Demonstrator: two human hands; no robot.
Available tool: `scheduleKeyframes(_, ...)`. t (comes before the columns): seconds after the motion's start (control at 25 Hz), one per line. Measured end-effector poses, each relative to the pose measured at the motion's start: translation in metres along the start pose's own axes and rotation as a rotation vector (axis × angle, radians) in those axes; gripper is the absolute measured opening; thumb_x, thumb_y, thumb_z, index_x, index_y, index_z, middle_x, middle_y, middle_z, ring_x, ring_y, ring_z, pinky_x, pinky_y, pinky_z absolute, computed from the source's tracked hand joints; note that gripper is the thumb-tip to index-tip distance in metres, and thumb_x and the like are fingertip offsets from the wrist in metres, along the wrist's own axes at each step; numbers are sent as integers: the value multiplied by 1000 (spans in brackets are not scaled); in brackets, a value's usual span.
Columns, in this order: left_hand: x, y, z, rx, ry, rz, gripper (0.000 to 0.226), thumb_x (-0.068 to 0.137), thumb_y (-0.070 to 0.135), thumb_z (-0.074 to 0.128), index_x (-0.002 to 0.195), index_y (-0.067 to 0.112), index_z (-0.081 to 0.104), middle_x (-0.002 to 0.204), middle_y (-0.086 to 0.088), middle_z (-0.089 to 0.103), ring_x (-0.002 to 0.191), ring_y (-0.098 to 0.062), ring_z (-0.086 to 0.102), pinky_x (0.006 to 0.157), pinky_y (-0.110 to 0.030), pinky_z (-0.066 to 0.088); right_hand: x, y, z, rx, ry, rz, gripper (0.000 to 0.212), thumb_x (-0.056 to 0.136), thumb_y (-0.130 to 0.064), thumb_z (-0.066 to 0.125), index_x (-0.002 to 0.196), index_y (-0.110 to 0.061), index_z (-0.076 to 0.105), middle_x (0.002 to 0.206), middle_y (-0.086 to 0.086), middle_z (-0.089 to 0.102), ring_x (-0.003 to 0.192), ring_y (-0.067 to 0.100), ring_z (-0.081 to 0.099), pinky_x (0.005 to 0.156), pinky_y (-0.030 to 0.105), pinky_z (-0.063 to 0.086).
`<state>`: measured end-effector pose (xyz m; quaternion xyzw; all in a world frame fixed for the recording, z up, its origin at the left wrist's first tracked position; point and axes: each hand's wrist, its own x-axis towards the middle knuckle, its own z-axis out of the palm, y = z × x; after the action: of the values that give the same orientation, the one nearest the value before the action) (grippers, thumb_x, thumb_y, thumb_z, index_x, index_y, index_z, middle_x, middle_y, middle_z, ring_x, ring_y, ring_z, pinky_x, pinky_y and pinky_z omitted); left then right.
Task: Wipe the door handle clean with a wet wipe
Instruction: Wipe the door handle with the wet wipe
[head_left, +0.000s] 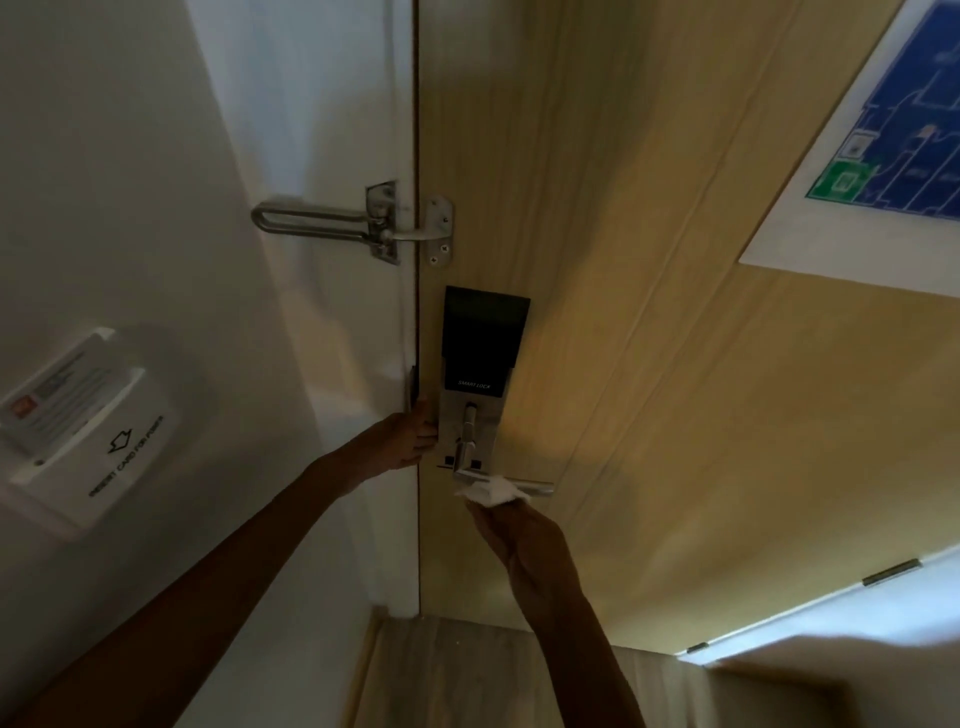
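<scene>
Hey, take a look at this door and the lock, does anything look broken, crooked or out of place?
Nothing stands out. The lever handle sits level on the smart lock, the swing guard is folded back against the frame, and a card sits in the wall slot. The right hand presses the wet wipe to the handle; the left hand rests at the door edge.

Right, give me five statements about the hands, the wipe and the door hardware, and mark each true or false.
1. The right hand holds the white wipe against the lever handle. True.
2. The left hand holds a key card. False: it rests at the door edge beside the lock plate.
3. The black panel reads SMART LOCK. True.
4. The swing bar guard sits below the handle. False: it is above the lock.
5. A card sits in the wall card holder. True.
</scene>
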<state>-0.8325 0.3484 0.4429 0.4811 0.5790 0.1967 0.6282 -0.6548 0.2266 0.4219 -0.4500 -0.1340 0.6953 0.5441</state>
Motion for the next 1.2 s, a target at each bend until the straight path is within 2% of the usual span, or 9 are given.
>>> scheduleKeyframes(0.12,5,-6,-5,-9,-1,32,74,94,60,23,137,5,46,141,-15,51,128,-24,52,94,-26,43,8,3,7,-36,118,-40,18,86,-7,69,102,1,69,98,18,76,92,29,73,82,36,61)
scheduleKeyframes(0.24,6,-12,-12,12,-13,81,89,75,78,31,129,11,55,134,-10,59,99,-4,66,79,-16,51,20,9,13,-77,207,-100,23,85,-17,72,99,0,68,84,14,74,74,23,73,62,29,61)
scheduleKeyframes(0.44,15,-17,-14,-13,-4,105,104,52,91,40,123,16,59,131,-5,61,82,6,65,69,-12,52,19,-2,-17,-39,198,-137,29,85,-21,71,102,3,67,79,12,71,70,17,69,61,26,59)
scheduleKeyframes(0.56,13,-14,-13,-53,-3,84,90,55,90,42,109,23,64,119,11,62,76,7,67,65,-13,52,19,-12,-32,-69,220,-139,28,82,-22,73,98,2,69,73,9,71,65,15,68,60,25,59)
scheduleKeyframes(0.68,10,-11,-10,-57,-5,58,86,56,88,41,108,25,65,106,7,70,89,-5,68,69,-15,51,21,2,-18,-116,180,-129,31,83,-18,73,105,2,66,83,11,69,74,17,67,67,28,57)
scheduleKeyframes(0.76,10,-10,-7,-58,10,46,87,66,83,36,118,17,62,121,-3,68,110,-18,63,81,-20,49,21,9,-11,-113,198,-149,35,82,-17,74,110,1,63,94,15,68,85,22,67,74,32,56)
scheduleKeyframes(0.92,13,-9,-5,-86,6,31,82,80,74,29,129,13,53,140,-12,53,118,-19,58,90,-25,44,16,-15,-34,-170,301,-207,29,82,-21,74,105,-8,63,98,12,69,87,25,67,71,34,57)
scheduleKeyframes(1.08,10,-9,-4,-83,3,51,83,68,82,34,115,20,61,135,-6,57,98,-7,65,85,-22,47,15,-45,-50,-688,417,-357,26,83,-27,76,102,-10,71,83,3,74,77,22,71,71,40,61)
scheduleKeyframes(1.2,12,-12,-6,-55,-3,79,110,48,90,38,127,15,55,138,-11,55,116,-16,60,89,-24,44,12,-46,-41,-1008,340,-549,15,85,-19,74,96,-10,74,78,3,74,70,18,69,67,33,58)
